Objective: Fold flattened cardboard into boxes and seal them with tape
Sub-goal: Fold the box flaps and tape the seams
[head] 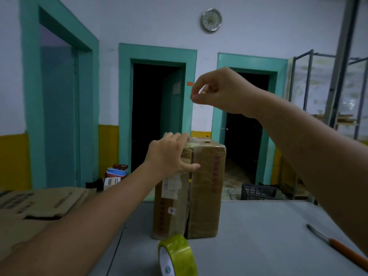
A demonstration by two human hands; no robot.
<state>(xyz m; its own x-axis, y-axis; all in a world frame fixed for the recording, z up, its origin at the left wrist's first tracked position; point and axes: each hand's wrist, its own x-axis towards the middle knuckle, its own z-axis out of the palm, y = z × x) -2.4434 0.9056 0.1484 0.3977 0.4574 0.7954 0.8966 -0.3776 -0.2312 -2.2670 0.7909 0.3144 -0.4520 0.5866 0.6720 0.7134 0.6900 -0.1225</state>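
Box stands upright beneath pressing left fingers.

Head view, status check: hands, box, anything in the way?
Left hand rests on cardboard box top edge. Right hand raised, fingertips pinched, contents unclear. Tape roll stands before box, clear of hands.

The box is brown with red lettering down its sides, a white label and glossy strips of clear tape, and it stands on a plain grey table beside tan flattened cardboard with dark print. The roll of tape is see-through yellow-green around a white core with green marks, and the tool has an orange handle and a grey shaft. Behind, the wall is pale bluish white above a mustard-yellow band, the door frames are teal, the clock is silver-rimmed and the crate is dark.
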